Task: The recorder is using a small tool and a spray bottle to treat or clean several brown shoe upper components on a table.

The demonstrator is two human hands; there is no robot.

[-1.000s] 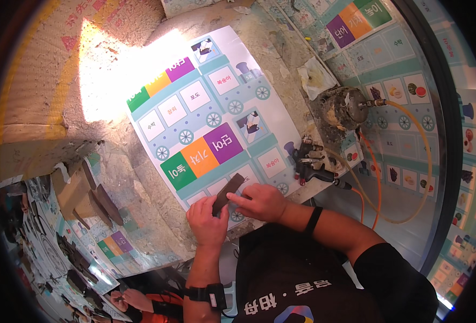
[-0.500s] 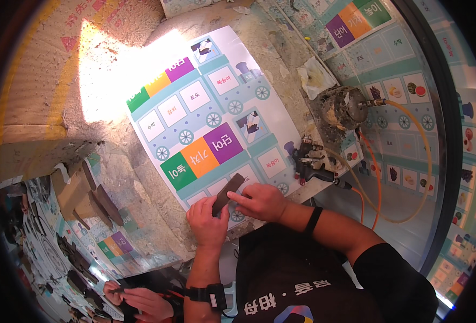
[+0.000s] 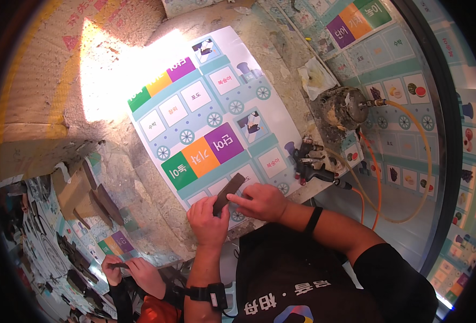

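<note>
A flat dark brown strip (image 3: 229,195) slants up over the printed sheet (image 3: 270,102), near the table's front edge. My left hand (image 3: 208,222) is closed around its lower end, thumb on the near side. Beside it, my right hand (image 3: 259,202) is curled, with its fingertips against the strip's right edge. The strip's material cannot be made out. Pictures of train wagons, fruit-word cards and green, orange and purple blocks cover the sheet, whose lower part is hidden by my hands.
A spray gun (image 3: 316,164) lies right of the sheet, by a crusted metal pot (image 3: 345,107) with a yellow hose (image 3: 431,161) and an orange one. Cardboard (image 3: 33,81) stands at the back left. Brown pieces (image 3: 106,204) lie at left. A co-worker's hands (image 3: 146,277) hold a dark strip.
My hands and the brown strip have hardly moved. At lower left, the co-worker's hands have shifted up, and more of their sleeves shows.
</note>
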